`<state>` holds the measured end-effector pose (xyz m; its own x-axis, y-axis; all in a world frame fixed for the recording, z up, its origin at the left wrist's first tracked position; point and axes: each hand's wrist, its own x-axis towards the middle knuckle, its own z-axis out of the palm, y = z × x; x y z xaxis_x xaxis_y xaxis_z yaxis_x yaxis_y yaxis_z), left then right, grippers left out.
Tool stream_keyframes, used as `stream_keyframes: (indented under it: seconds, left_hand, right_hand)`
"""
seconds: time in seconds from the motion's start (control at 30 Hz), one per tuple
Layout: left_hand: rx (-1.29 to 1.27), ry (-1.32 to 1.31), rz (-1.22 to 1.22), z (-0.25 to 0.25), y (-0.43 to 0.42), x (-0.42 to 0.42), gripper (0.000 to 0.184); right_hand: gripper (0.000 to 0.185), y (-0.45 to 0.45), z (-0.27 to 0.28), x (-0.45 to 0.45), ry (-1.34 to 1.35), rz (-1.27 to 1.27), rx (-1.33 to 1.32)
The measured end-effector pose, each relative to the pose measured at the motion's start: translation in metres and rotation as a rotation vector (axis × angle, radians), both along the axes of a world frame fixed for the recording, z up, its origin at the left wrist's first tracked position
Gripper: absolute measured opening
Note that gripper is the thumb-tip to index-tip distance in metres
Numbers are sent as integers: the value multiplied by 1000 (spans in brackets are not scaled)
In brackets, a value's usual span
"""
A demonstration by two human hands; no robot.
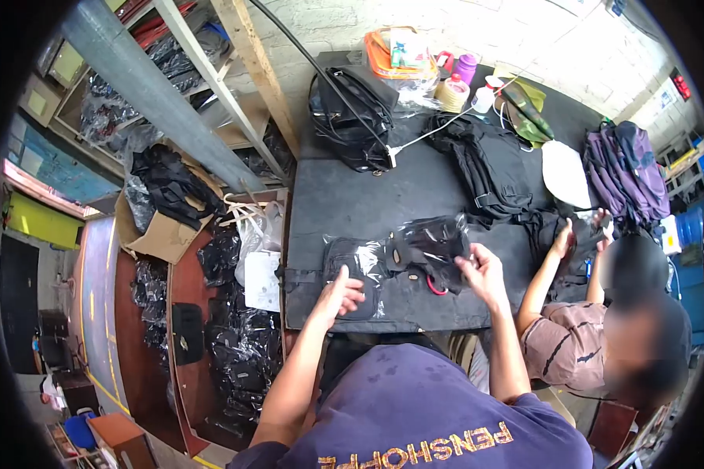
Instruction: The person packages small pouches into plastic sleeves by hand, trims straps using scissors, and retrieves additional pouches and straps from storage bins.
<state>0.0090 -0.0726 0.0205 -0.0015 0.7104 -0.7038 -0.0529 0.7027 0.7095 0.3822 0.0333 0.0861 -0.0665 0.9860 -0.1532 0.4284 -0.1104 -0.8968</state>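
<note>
A black pouch-like item in clear plastic [353, 262] lies near the table's front edge. My left hand [342, 295] is at its left side, fingers apart, holding nothing. To the right, a second black item partly in clear plastic [432, 241] lies with its black straps bunched towards the first. My right hand [481, 270] is closed at that item's right edge, seemingly pinching the plastic bag; the fingertips are partly hidden. A red ring-shaped handle [436, 288] sticks out from under the straps, the rest of it covered.
On the black table [328, 187] stand a black bag [352, 117], a black backpack [489, 168], an orange basket [383, 55] and purple backpacks [626, 168]. A co-worker [567, 340] handles black material at right. Plastic-wrapped goods [246, 352] fill a bin at left.
</note>
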Motion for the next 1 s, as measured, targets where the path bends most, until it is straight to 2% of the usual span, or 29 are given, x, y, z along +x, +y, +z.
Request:
stream_keyframes:
  seconds: [0.03, 0.07, 0.13, 0.17, 0.2, 0.23, 0.3, 0.33, 0.43, 0.47, 0.53, 0.57, 0.6, 0.67, 0.7, 0.73, 0.8, 0.83, 0.87, 0.97, 1.0]
  left_hand:
    - [-118, -420, 69, 0, 7, -2, 69]
    - [-114, -416, 77, 14, 14, 0, 69]
    - [11, -548, 305, 69, 23, 18, 66]
    - [78, -612, 419, 83, 23, 21, 64]
    - [84, -607, 430, 71, 21, 13, 64]
    - [188, -378, 342, 44, 17, -2, 61]
    - [372, 89, 157, -2, 10, -31, 54]
    - [369, 97, 171, -8, 7, -34, 54]
    - [158, 775, 0, -23, 9, -31, 42]
    - [144, 773, 19, -27, 9, -28, 42]
    - [343, 859, 110, -34, 7, -21, 33]
    - [326, 865, 138, -37, 3, -19, 33]
    - [439, 927, 279, -42, 1, -15, 30]
    - [659, 1051, 562, -50, -8, -17, 25]
    - [605, 882, 518, -18, -20, -18, 20]
    - [549, 711, 477, 41, -36, -16, 16]
    - [804, 497, 331, 128, -65, -25, 13]
    - [827, 378, 186, 186, -82, -33, 12]
    - [1132, 481, 10, 219, -97, -44, 14]
    - [1515, 616, -67, 318, -142, -70, 16]
    - [1489, 610, 26, 328, -150, -64, 19]
  right_hand:
    - [17, -1, 23, -15, -134, 208, 337]
    - [25, 0, 40, -30, -267, 411, 678]
    - [30, -4, 56, -66, -274, 613, 774]
    - [28, -5, 44, -85, -213, 657, 822]
    - [26, -5, 23, -102, -151, 702, 868]
    - [26, -5, -1, -115, -141, 713, 871]
    - [27, -11, -45, -136, -358, 829, 830]
    - [27, -16, -54, -140, -346, 841, 833]
    - [37, -27, -67, -156, -574, 897, 643]
    - [37, -31, -68, -167, -569, 920, 644]
    - [54, -51, -52, -202, -515, 654, 623]
    - [62, -57, -47, -219, -485, 522, 612]
    - [62, -59, -50, -231, -477, 550, 618]
    - [79, -62, -67, -251, -627, 494, 493]
    - [88, -65, -77, -261, -702, 470, 427]
    - [88, -67, -87, -267, -697, 508, 428]
    - [94, -62, -107, -267, -748, 515, 478]
    - [98, -64, -113, -265, -780, 518, 498]
    - [98, -69, -115, -266, -790, 549, 494]
    - [97, -68, -109, -274, -809, 524, 496]
    - [97, -69, -108, -272, -834, 534, 503]
